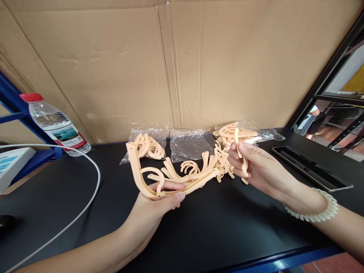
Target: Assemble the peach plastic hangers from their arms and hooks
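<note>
My left hand [163, 203] is closed around a partly joined peach plastic clothes hanger [137, 172], thumb on its lower bar. Its two curved arms spread up and apart, with a small curved piece between them. To the right, my right hand [263, 168] pinches a small, slim peach hanger part [237, 140] between thumb and fingers; more peach plastic shows lower in its grip, partly hidden. The hands are apart. Behind them, loose hanger arms [170, 168] and small hooked pieces [222, 161] lie heaped on the black table [204, 231].
Clear plastic bags with peach parts stand at the back left [150, 146] and right [241, 131], another bag [192, 146] between. Cardboard [113, 68] rises behind. A water bottle [61, 127] and white cable [96, 182] are left; a dark flat device [311, 167] lies right.
</note>
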Available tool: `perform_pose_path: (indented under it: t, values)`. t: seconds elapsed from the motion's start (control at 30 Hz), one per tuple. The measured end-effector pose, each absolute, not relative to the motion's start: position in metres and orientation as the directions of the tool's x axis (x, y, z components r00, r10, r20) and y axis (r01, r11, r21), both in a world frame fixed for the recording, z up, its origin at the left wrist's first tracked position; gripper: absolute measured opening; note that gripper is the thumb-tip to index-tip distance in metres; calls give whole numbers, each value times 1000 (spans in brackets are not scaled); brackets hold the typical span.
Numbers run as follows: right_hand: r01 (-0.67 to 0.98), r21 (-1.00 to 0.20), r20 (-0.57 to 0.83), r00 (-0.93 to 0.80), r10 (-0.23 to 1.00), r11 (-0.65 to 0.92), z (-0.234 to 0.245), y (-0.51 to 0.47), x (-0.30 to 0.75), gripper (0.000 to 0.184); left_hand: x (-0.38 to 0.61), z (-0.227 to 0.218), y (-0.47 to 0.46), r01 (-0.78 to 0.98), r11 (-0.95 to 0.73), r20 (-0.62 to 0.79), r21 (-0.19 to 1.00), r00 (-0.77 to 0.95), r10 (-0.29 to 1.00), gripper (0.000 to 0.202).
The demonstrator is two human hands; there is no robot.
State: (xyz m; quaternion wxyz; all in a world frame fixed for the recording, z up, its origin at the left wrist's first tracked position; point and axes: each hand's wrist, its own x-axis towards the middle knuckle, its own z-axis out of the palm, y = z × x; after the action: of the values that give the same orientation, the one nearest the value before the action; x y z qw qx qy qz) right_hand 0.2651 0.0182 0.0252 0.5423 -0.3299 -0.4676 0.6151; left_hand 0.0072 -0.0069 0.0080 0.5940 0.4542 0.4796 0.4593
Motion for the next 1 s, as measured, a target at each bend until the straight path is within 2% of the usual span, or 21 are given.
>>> perform_pose_path:
  t: [0.13,0.43,0.67,0.87,1.0]
  values:
    - [-308,-951,92,-296,951,-4,24,14,262,26,8,6,-7,-88,173,-161,981,126,979,15]
    - [-364,-925,42,-387,921,-111,18,9,257,16,6,10,-11,35,121,-123,992,65,990,12]
    - [-313,-945,3,-303,953,-96,18,7,256,15,-1,4,-7,79,157,-166,984,127,978,13]
    - [-287,-957,19,-192,981,-38,16,8,255,15,-5,-2,-5,130,95,-117,987,179,977,10]
    - [-237,-970,-1,-234,972,-58,17,7,253,19,-4,-4,-5,193,25,-54,981,147,988,8]
